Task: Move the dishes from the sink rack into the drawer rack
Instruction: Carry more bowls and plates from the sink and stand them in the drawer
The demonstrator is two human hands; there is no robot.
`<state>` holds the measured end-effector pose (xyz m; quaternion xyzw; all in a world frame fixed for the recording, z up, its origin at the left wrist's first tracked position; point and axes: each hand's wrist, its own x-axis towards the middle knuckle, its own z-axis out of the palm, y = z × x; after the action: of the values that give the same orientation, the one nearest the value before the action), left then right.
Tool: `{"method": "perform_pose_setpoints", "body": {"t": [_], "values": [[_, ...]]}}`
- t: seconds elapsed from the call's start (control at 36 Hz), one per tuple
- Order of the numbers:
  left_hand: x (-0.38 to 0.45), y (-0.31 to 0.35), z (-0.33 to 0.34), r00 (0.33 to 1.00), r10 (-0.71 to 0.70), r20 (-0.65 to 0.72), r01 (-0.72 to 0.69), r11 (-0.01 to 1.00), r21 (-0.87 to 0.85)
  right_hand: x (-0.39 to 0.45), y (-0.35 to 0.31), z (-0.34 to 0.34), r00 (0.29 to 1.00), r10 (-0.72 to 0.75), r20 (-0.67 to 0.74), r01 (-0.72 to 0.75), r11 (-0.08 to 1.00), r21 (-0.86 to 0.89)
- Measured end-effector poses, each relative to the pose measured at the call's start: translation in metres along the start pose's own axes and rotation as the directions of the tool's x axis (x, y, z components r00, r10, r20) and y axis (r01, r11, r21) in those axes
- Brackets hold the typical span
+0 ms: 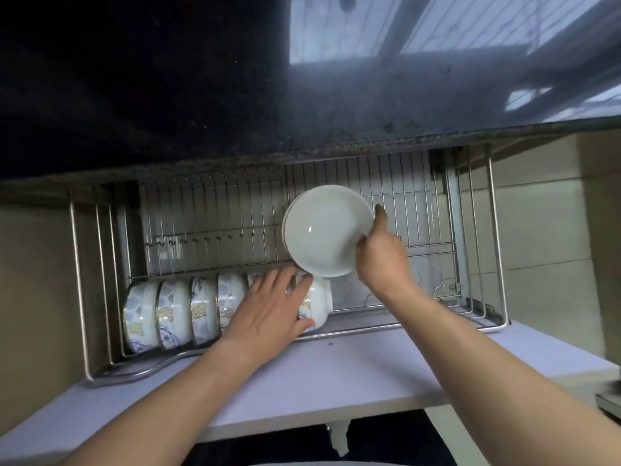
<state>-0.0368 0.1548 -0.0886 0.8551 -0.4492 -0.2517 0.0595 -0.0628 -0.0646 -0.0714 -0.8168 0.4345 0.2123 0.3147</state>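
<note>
- Drawer front panel (336, 371) nearest, pulled out; both forearms reach over it.
- Left hand (272, 306) spread flat on last patterned bowl (317, 306), likely steadying the row of bowls (178, 312) on edge along drawer rack (497, 237) front-left.
- Right hand (379, 260) grips white plates (327, 230) by right rim, tilted upright over rack middle, probably to slot between back wires.
- Open room: rack's right side and back slots; dark counter (151, 95) edge overhangs the back.

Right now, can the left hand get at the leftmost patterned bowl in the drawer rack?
Probably yes. The left hand is open on the row's right-end bowl, holds nothing, and nothing lies over the leftmost bowl.
</note>
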Motion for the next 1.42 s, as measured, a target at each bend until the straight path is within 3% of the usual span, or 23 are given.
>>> {"method": "perform_pose_setpoints", "body": {"t": [0.25, 0.36, 0.53, 0.64, 0.78, 0.89, 0.97, 1.17, 1.22, 1.42], "values": [[-0.002, 0.017, 0.009, 1.0, 0.018, -0.01, -0.017, 0.998, 0.058, 0.0, 0.006, 0.011, 0.994, 0.097, 0.059, -0.103, 0.99, 0.1], [-0.002, 0.017, 0.004, 0.998, -0.032, 0.054, 0.029, 0.998, 0.061, -0.024, 0.019, -0.005, 0.987, 0.126, 0.097, -0.141, 0.976, 0.165], [-0.012, 0.04, -0.036, 0.983, -0.11, 0.145, 0.098, 0.991, 0.091, -0.084, 0.079, -0.07, 0.982, 0.126, 0.137, -0.151, 0.971, 0.187], [-0.014, 0.074, -0.079, 0.933, -0.189, 0.306, 0.172, 0.982, 0.082, -0.106, 0.119, -0.118, 0.979, 0.174, 0.102, -0.188, 0.97, 0.15], [0.004, 0.136, -0.151, 0.926, -0.139, 0.351, 0.128, 0.99, 0.052, -0.122, 0.15, -0.196, 0.984, 0.17, 0.044, -0.175, 0.967, 0.184], [0.036, 0.217, -0.21, 0.939, -0.037, 0.342, 0.006, 0.996, 0.093, -0.136, 0.172, -0.263, 0.996, 0.084, -0.024, -0.075, 0.96, 0.27], [0.063, 0.285, -0.247, 0.964, 0.043, 0.261, -0.073, 0.992, 0.107, -0.152, 0.187, -0.312, 0.997, -0.025, -0.068, 0.04, 0.974, 0.223], [0.096, 0.511, -0.293, 0.969, 0.242, 0.044, -0.245, 0.967, 0.077, -0.217, 0.281, -0.45, 0.961, -0.125, -0.247, 0.163, 0.977, 0.139], [0.102, 0.557, -0.293, 0.963, 0.267, 0.03, -0.268, 0.961, 0.062, -0.233, 0.302, -0.475, 0.946, -0.117, -0.301, 0.168, 0.975, 0.147], [0.121, 0.724, -0.262, 0.912, 0.403, 0.082, -0.408, 0.912, 0.05, -0.268, 0.436, -0.533, 0.903, 0.122, -0.413, 0.033, 0.937, 0.348]]}}
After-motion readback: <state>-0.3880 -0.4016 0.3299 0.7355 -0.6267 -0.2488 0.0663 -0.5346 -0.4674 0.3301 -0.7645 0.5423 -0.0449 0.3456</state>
